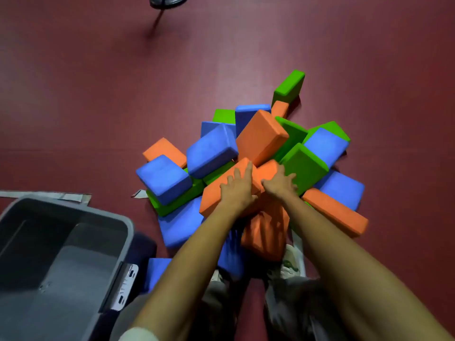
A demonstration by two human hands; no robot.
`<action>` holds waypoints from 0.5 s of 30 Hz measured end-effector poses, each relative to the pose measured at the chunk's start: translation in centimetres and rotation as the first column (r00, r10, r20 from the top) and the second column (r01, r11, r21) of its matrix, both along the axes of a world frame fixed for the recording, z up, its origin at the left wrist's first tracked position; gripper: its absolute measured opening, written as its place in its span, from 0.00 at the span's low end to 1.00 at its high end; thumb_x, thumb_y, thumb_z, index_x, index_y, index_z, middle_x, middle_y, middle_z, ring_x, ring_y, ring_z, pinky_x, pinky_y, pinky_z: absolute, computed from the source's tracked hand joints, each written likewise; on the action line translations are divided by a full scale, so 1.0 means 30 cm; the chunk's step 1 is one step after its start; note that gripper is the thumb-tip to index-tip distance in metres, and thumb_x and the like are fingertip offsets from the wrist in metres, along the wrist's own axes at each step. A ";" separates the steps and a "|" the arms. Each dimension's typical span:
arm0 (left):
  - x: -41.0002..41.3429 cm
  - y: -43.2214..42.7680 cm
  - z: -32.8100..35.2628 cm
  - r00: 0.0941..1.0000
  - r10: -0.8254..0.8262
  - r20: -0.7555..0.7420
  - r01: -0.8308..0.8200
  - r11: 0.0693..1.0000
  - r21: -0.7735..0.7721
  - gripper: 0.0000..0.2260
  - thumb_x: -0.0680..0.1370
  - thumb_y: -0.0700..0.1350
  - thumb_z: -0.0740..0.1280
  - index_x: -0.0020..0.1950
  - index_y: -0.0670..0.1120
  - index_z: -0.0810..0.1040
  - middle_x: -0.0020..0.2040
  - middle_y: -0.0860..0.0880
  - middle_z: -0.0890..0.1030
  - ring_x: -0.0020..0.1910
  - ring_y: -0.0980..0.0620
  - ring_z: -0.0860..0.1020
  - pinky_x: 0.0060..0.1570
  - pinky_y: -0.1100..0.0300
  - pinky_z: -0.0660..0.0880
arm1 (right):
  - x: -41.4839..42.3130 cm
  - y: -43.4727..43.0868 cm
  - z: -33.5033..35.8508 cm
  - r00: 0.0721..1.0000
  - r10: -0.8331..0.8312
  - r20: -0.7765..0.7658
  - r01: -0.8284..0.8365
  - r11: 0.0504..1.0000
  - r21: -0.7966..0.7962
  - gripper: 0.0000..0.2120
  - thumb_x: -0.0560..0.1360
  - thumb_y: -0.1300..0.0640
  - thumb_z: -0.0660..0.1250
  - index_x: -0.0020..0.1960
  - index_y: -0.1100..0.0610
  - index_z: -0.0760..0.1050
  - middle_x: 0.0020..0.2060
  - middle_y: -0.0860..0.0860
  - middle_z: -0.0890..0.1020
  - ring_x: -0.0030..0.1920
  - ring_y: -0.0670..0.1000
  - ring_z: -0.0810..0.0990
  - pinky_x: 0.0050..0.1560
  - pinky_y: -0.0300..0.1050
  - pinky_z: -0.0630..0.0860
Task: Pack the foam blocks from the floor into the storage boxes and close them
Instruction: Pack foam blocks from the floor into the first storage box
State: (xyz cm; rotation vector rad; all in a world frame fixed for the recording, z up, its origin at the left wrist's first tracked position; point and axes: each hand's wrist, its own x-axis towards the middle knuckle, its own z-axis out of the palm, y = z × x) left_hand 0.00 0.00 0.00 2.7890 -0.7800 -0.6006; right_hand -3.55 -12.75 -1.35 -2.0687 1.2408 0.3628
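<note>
A heap of orange, blue and green foam blocks lies on the dark red floor in front of me. My left hand grips the top of an orange block at the near side of the heap. My right hand lies on a second orange block right beside it, fingers spread against a green block. A grey storage box stands open at the lower left, and nothing shows inside it. No lid is in view.
My shoes stand at the heap's near edge, with blue blocks and an orange block close to them. Bits of tape or paper lie on the floor by the box. A dark stand base sits at the far top.
</note>
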 end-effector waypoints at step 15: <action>0.045 0.006 -0.009 0.984 0.097 0.150 -0.094 0.995 -0.026 0.25 0.72 0.55 0.70 0.66 0.54 0.65 0.58 0.41 0.71 0.51 0.36 0.78 0.43 0.48 0.71 | 0.023 0.057 0.004 0.984 -0.027 0.174 0.020 0.999 0.041 0.37 0.69 0.50 0.70 0.74 0.50 0.59 0.63 0.61 0.62 0.59 0.68 0.76 0.62 0.56 0.75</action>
